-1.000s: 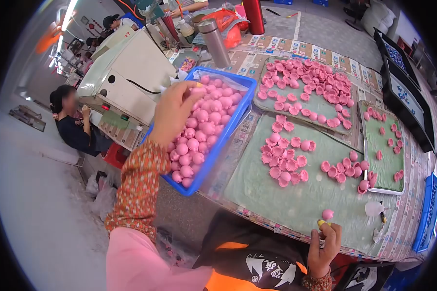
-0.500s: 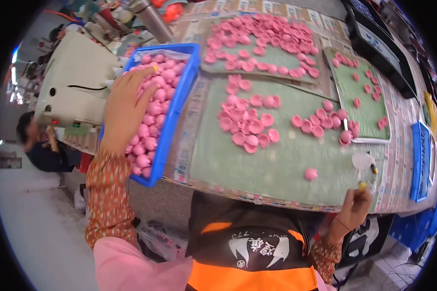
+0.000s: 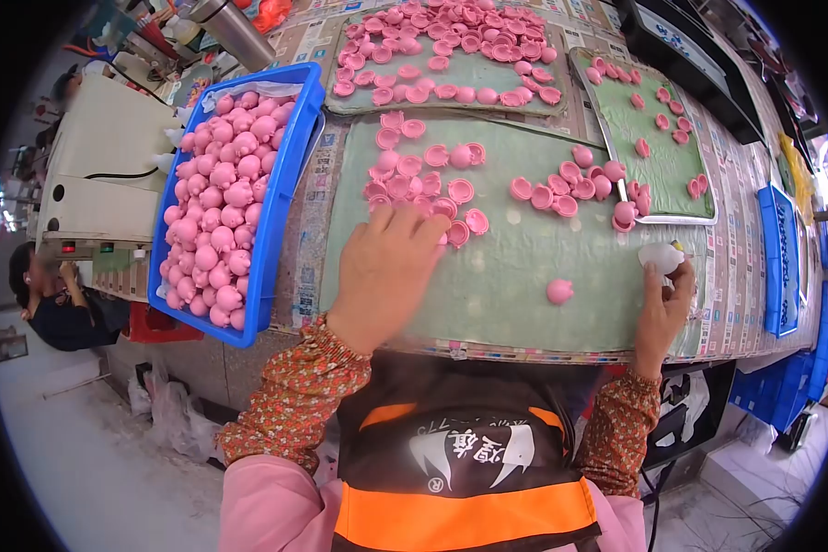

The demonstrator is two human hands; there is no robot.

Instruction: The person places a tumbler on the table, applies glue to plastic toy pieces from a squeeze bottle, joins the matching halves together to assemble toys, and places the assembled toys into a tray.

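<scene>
My left hand (image 3: 388, 271) reaches over a loose pile of pink hollow half-shells (image 3: 405, 179) on the green mat. Its fingers are stretched forward and slightly apart, with the tips among the shells; whether one is pinched there is hidden. At the mat's right side, my right hand (image 3: 664, 313) has its fingers closed around a white rounded piece (image 3: 658, 257). A small yellow spot shows beside that piece. Between the hands lies a single pink ball (image 3: 559, 292). A smaller cluster of half-shells (image 3: 561, 189) sits further back.
On the left stands a blue tray (image 3: 265, 304) full of pink balls, beside a cream-coloured machine (image 3: 101, 175). More half-shells cover a board (image 3: 451, 66) at the back. A green tray (image 3: 649, 129) with scattered shells lies back right. Another person (image 3: 69, 294) sits at far left.
My left hand has left the blue tray and moved right to the half-shell pile. My right hand has moved forward from the table's edge and closed on the white piece. The view has shifted slightly.
</scene>
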